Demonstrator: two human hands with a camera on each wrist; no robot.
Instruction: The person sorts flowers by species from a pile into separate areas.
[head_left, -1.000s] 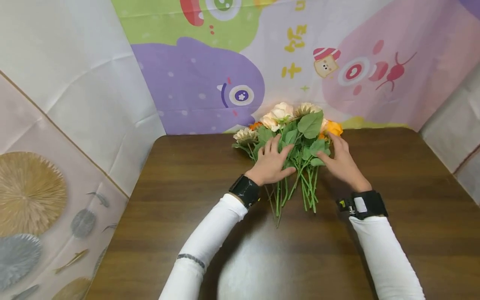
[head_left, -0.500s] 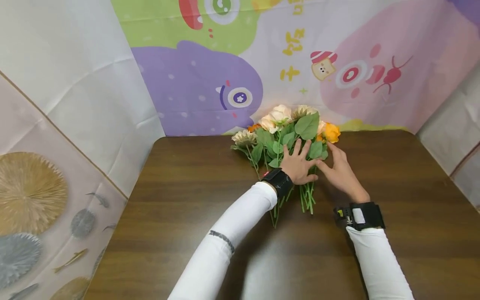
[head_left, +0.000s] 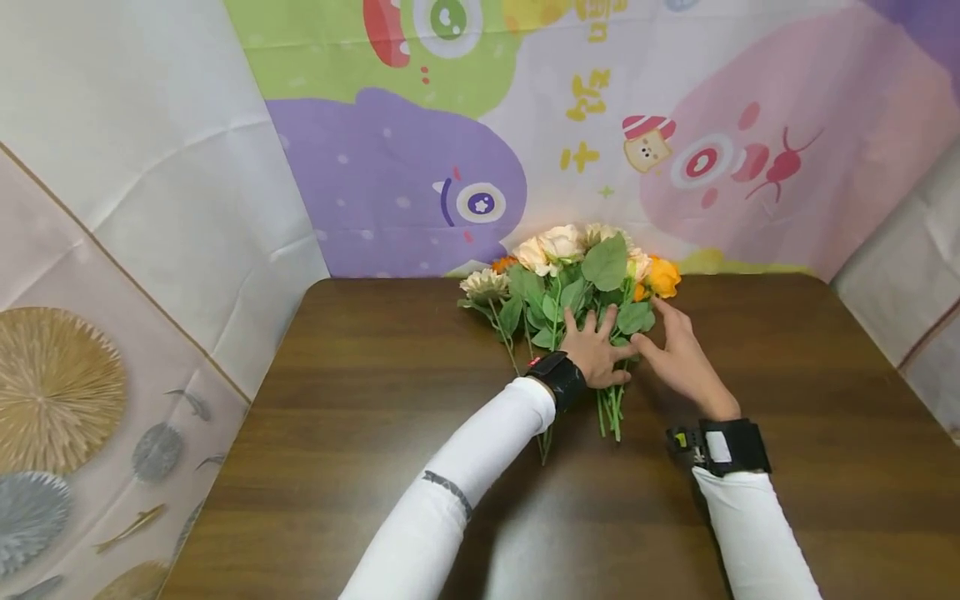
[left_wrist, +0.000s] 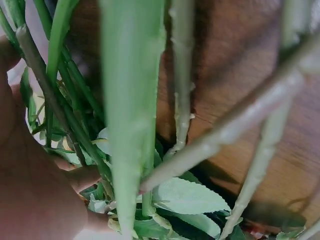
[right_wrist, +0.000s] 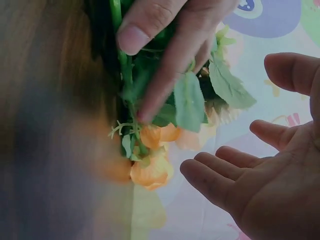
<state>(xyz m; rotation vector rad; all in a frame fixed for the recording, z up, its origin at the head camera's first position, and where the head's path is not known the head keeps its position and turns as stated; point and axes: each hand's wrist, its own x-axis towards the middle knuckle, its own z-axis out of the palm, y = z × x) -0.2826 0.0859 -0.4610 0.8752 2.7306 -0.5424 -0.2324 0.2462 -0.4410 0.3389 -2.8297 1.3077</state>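
A bunch of artificial flowers [head_left: 558,246] lies at the back of the table, with cream, peach and orange blooms, green leaves [head_left: 604,262] and bare green stems [head_left: 611,408] pointing towards me. Over the stems on its right side my left hand [head_left: 595,357] lies spread, fingers extended. The left wrist view shows this hand [left_wrist: 40,185] beside several stems [left_wrist: 132,100], some blurred up close. My right hand [head_left: 688,365] is at the right edge of the bunch, below the orange flower [head_left: 663,277]. Its fingers [right_wrist: 210,180] are extended, palm facing the flowers, in the right wrist view.
The brown wooden table [head_left: 360,400] runs on every side of the bunch. A printed cartoon cloth [head_left: 420,183] hangs right behind the table's back edge. To the left hangs pale cloth [head_left: 180,167] with a gold and grey pattern.
My left hand has moved right, from the middle of the bunch to its right-hand stems close to my right hand. The right hand stays about where it was.
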